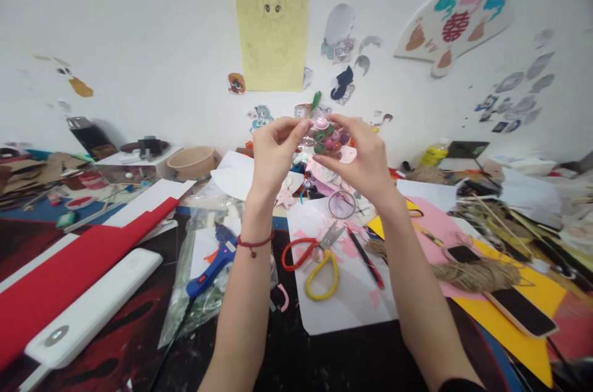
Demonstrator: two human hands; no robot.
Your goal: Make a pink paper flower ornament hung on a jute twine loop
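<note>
Both my hands hold up a small clear plastic bag of beads (pixel 330 142) above the far part of the table. Green, pink, purple and orange-red round beads show through the plastic. My left hand (pixel 280 148) pinches the bag's left edge between thumb and fingers. On the other side my right hand (pixel 359 154) grips it, with the thumb below and the fingers over the top. Under the hands are a white paper sheet (pixel 343 312), scissors (pixel 319 253) with one red and one yellow handle, a red-and-black pen (pixel 365 257) and a thin ring (pixel 341 204).
Left of my forearm lies a blue glue gun (pixel 214 265) on a plastic bag. Farther left are red sheet material (pixel 88 275) and a long white device (pixel 95 308). Twine (pixel 477 275) and yellow paper (pixel 523 333) lie at right. A wall (pixel 185 28) with drawings stands behind.
</note>
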